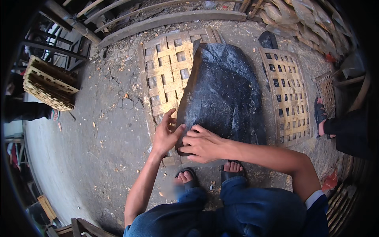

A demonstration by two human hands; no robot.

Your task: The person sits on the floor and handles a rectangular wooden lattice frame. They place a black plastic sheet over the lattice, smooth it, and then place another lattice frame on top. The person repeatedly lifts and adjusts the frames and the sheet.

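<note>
A black plastic sheet lies over a woven bamboo lattice panel on the concrete ground in front of my feet. My left hand pinches the sheet's near left corner, thumb on top and fingers spread. My right hand presses on the same near edge just to the right, its fingers curled over the plastic. The two hands almost touch. The lower part of the panel is hidden under the sheet and my hands.
A second lattice panel lies to the right, with another person's sandalled foot beside it. A stack of panels sits at the far left. Wooden beams and scrap wood line the back. Wood chips litter the ground.
</note>
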